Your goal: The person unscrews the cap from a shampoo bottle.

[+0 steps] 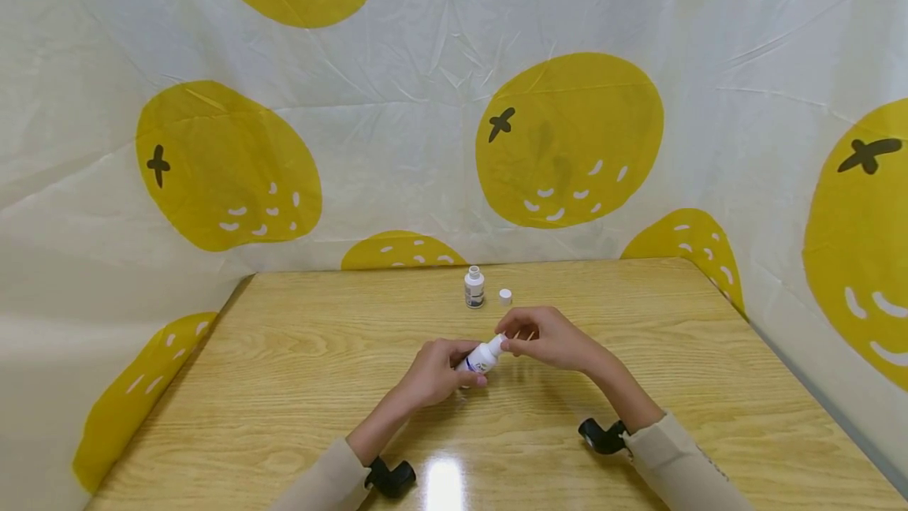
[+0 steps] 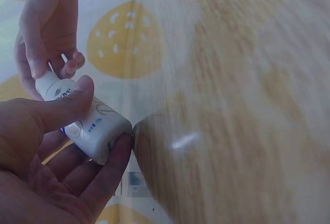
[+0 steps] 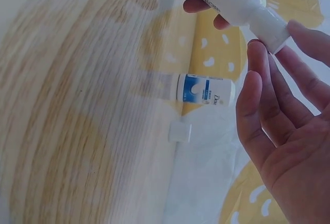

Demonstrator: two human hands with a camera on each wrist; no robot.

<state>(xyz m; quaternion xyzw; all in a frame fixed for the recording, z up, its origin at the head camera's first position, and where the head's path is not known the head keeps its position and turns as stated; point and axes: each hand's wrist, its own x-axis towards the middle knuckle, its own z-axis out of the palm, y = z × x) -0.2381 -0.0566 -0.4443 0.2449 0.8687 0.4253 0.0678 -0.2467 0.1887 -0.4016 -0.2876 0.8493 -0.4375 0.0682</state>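
Note:
A small white bottle (image 1: 477, 361) with dark lettering is tilted above the table, its capped end up and to the right. My left hand (image 1: 434, 373) grips its body, the thumb across the near side in the left wrist view and fingers beneath. Around the bottle's white cap (image 3: 269, 30), my right hand (image 1: 549, 339) pinches with thumb and fingertips; the cap is on the bottle's neck. Farther back stands a second white bottle (image 1: 474, 290), upright, its neck uncovered. To its right a loose white cap (image 1: 505, 296) sits on the table.
The wood-grained table (image 1: 319, 385) reaches back to a pale curtain (image 1: 397, 156) printed with large yellow fruit, which also hangs along both sides. A black wrist camera (image 1: 390, 478) sits at the left sleeve, another black camera (image 1: 601, 436) at the right.

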